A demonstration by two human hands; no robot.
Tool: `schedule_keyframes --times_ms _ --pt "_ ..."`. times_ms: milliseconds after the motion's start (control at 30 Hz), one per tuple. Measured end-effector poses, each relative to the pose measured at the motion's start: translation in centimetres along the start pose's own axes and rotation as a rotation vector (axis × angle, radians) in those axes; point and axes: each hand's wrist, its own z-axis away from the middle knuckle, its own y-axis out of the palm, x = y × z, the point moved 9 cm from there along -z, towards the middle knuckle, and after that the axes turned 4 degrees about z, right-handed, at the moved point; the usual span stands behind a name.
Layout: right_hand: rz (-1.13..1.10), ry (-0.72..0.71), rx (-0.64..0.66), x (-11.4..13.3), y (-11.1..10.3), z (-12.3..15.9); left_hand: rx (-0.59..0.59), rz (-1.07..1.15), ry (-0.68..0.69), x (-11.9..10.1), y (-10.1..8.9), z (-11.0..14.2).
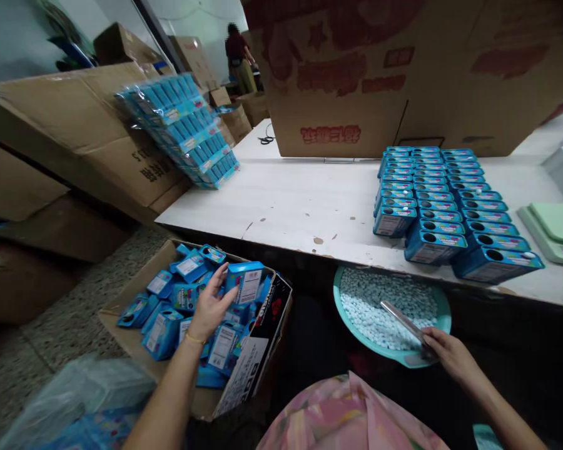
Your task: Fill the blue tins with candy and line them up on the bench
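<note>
My left hand [210,304] is spread open above a cardboard box [136,319] full of loose blue tins, with its fingertips beside an upright blue tin [248,282] with a white label. My right hand [445,353] grips a flat metal scoop [402,320] at the near rim of a teal basin [389,350]. The scoop's blade rests in the pale blue tablets [385,306] that fill the basin. Rows of blue tins [436,228] stand on the white table [286,206], beyond the basin.
A shrink-wrapped stack of blue tins [178,128] leans on flattened cardboard at the table's left. A large printed carton [333,81] stands behind the table. A green scale [556,228] sits at the right. A plastic bag lies at lower left, and a person stands in the far background.
</note>
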Motion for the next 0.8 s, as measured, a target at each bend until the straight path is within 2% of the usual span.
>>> schedule_keyframes --times_ms 33,100,200,267,333,400,467,567,667,800 --pt "0.044 -0.001 -0.002 -0.3 -0.3 -0.2 -0.019 0.13 -0.013 -0.8 0.4 0.7" --pt "0.22 -0.018 -0.032 -0.1 -1.0 -0.6 -0.018 0.36 -0.088 -1.8 2.7 1.7" --pt "0.575 -0.023 -0.115 1.2 -2.2 -1.0 0.079 0.601 -0.292 -1.7 8.7 2.5" --pt "0.71 -0.013 -0.12 2.4 -2.5 -1.1 0.144 0.693 -0.455 -1.0 13.1 3.1" --pt "0.743 -0.013 -0.079 3.4 -2.5 -0.9 0.196 0.734 -0.613 0.1 17.0 3.9" --pt "0.776 -0.018 -0.057 4.2 -2.6 -0.6 0.23 0.762 -0.751 1.3 20.2 5.0" --pt "0.895 -0.017 -0.081 4.9 -3.1 -0.2 0.237 0.807 -0.864 2.6 22.5 6.1" --pt "1.12 -0.018 -0.108 5.4 -3.4 -0.5 0.192 0.858 -0.981 4.4 24.2 7.2" --pt "1.094 -0.003 -0.057 4.7 -1.8 -2.2 0.128 0.868 -1.007 5.7 24.2 7.6" --pt "0.936 0.067 -0.044 3.3 1.8 -5.2 0.264 0.935 -0.998 5.6 25.2 7.8"
